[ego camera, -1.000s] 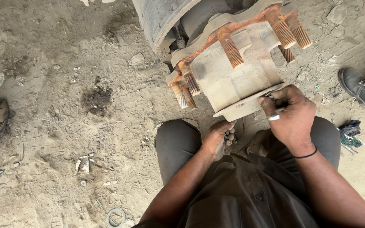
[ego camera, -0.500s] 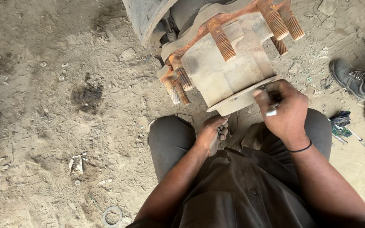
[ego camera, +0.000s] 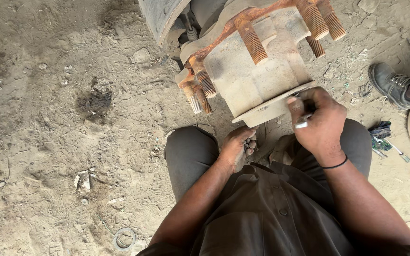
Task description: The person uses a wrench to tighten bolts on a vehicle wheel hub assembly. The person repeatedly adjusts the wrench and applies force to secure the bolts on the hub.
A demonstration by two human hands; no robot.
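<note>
My left hand (ego camera: 237, 148) sits low between my knees, fingers curled shut around something small I can't make out. My right hand (ego camera: 320, 124) is just beyond it, closed tight on a thin metal tool (ego camera: 302, 124) — the bright end pokes out from under my fingers, and the hand is pressed up against the lower edge of the flange (ego camera: 271, 108).

That flange belongs to the hub (ego camera: 255, 71), a pale, dusty block of metal tilted toward me, directly ahead of my knees. Rusty threaded studs (ego camera: 252, 41) stick out of it — a cluster at its left, one in the middle, more at the top right. A dark drum (ego camera: 160, 16) curves away behind it at the top of view.

On the dirt to my right lie a few small tools (ego camera: 385, 142), and beyond them someone else's shoe (ego camera: 391, 85). A washer ring (ego camera: 124, 238) lies near my left elbow.
</note>
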